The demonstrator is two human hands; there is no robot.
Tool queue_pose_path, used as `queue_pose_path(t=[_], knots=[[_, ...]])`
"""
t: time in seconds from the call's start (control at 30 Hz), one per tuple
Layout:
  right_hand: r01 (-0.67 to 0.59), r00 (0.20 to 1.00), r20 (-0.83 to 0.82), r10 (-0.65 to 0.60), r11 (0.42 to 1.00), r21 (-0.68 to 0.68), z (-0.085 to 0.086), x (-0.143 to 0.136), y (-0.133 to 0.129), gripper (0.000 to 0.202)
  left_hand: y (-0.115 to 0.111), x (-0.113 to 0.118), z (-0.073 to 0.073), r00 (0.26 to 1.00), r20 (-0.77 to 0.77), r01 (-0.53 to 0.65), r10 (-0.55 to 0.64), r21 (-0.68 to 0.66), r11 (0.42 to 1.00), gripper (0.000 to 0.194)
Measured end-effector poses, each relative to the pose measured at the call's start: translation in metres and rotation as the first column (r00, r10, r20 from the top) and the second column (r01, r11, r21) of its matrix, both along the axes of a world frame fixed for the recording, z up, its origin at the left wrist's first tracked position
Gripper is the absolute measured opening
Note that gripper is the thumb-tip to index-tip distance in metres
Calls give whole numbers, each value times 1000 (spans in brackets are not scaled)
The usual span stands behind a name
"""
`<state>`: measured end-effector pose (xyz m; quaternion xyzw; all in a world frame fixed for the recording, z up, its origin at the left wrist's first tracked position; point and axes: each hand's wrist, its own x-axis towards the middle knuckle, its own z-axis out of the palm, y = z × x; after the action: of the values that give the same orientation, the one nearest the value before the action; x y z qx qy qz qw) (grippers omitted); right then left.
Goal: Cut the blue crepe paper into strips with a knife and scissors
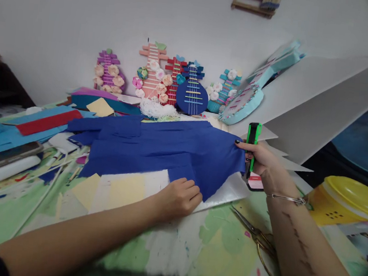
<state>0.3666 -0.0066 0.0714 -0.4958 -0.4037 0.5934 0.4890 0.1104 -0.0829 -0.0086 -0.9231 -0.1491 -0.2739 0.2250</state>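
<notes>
A large dark-blue sheet (156,144), thin like paper or fabric, lies creased across the table with cut edges at the left. My left hand (180,199) is closed at its near edge, fingers curled down over it. My right hand (259,157) holds a green and black utility knife (253,141) upright, while its thumb and fingers pinch the sheet's right corner and raise it slightly. A pale board (227,189) shows beneath the sheet. Scissors (256,232) with gold handles rest beside my right forearm.
Decorated lute-shaped crafts, one of them blue (191,97), stand along the wall. A yellow lidded bucket (349,201) is at the right, near large white boards (321,96). Coloured sheets, a red strip (49,122) and scraps cover the left side.
</notes>
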Motion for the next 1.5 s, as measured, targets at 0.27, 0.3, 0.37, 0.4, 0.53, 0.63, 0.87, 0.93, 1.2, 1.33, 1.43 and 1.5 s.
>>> queue_pose_path(t=[0.27, 0.3, 0.37, 0.4, 0.53, 0.63, 0.87, 0.93, 1.2, 1.33, 1.43, 1.5], knots=[[10, 993, -119, -13, 1000, -21, -3, -8, 2, 34, 3, 1, -4, 995, 73, -56, 64, -110, 992, 25], [16, 991, -131, -18, 1000, -17, -3, -8, 3, 34, 3, 1, -5, 993, 88, -65, 77, -126, 990, 25], [26, 988, -151, -27, 1000, -9, -3, -9, 3, 34, 4, 2, -7, 987, 120, -86, 107, -165, 983, 25], [27, 987, -160, -28, 1000, -6, -3, -9, 3, 34, 4, 3, -7, 982, 140, -99, 127, -190, 977, 25], [17, 983, -183, -17, 1000, -5, -2, -10, 1, 35, 6, 3, -8, 941, 245, -144, 232, -328, 934, 24], [10, 982, -189, -12, 1000, -11, -3, -10, 1, 33, 9, 0, -7, 872, 344, -161, 349, -471, 867, 19], [71, 984, -165, -74, 997, -20, -9, -11, 4, 29, 20, -7, 0, 660, 455, -95, 599, -740, 666, 16], [86, 984, -155, -89, 996, -21, -10, -12, 5, 29, 21, -7, 2, 650, 452, -56, 610, -773, 632, 10], [101, 986, -135, -97, 995, 22, -5, -23, -2, 31, 30, -7, 2, 707, 360, -20, 609, -850, 526, 15], [58, 990, -135, -48, 996, 73, -2, -28, -6, 30, 40, -13, -1, 671, 405, 42, 622, -858, 512, 11], [30, 992, -127, -17, 994, 101, -2, -31, -6, 28, 43, -14, -3, 634, 452, 93, 628, -850, 519, 15], [28, 990, -141, -11, 992, 120, -3, -33, -7, 28, 44, -14, -3, 612, 483, 122, 627, -841, 528, 16]])
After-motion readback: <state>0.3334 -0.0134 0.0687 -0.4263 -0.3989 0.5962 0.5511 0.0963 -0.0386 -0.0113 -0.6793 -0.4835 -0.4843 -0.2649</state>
